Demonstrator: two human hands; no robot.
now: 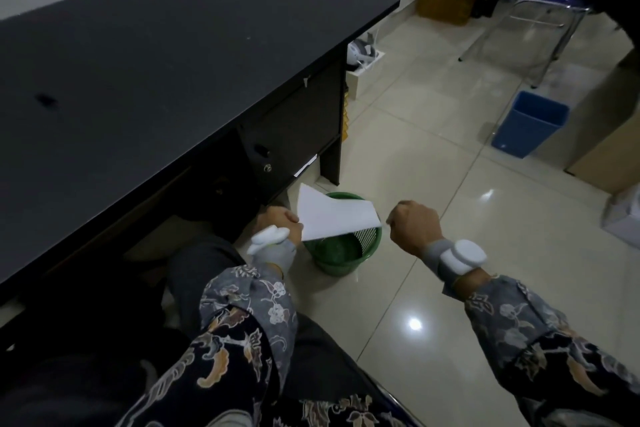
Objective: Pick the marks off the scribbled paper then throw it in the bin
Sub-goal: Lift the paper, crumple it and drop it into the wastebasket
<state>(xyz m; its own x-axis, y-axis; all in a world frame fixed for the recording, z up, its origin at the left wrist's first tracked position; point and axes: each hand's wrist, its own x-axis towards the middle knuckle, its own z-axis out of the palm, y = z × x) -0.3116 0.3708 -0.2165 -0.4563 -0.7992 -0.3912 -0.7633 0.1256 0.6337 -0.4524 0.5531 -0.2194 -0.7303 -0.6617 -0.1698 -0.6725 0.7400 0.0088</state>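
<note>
The left hand (282,222) pinches the white sheet of paper (334,215) by its near edge, holding it out directly over the green wastebasket (341,258) on the floor beside the black table (166,73), evidently so it falls straight in on release. The right hand (412,227) hangs clenched just beside the paper's far corner (whether it holds anything, I cannot tell).
</note>
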